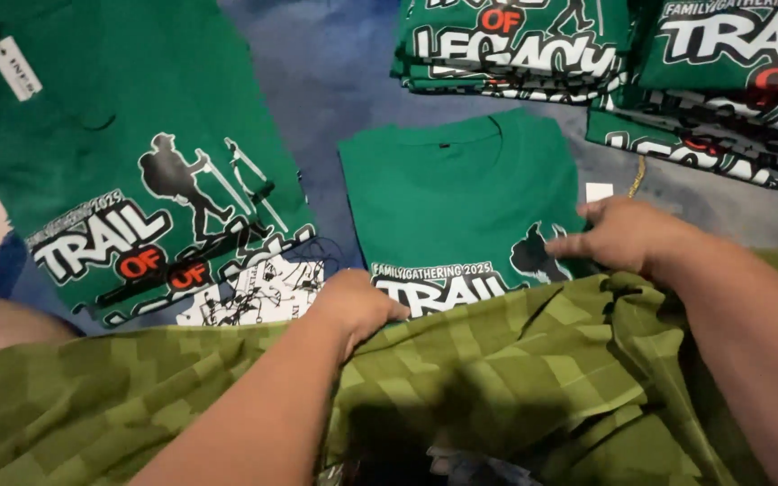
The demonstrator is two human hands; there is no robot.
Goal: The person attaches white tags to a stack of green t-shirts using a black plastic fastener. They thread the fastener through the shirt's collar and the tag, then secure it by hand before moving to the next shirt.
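Both hands press a green printed shirt [461, 202] at twelve o'clock: left hand [353, 306] curled on its hem, right hand [619, 236] flat. Uneven pulling could skew it against the checked cloth [497, 378].

Single head-worn view, looking steeply down and forward from close above the lap. Forearms enter from the bottom edge; a folded green shirt [461, 193] sits mid-frame, shirt stacks [623, 54] along the upper right edge.
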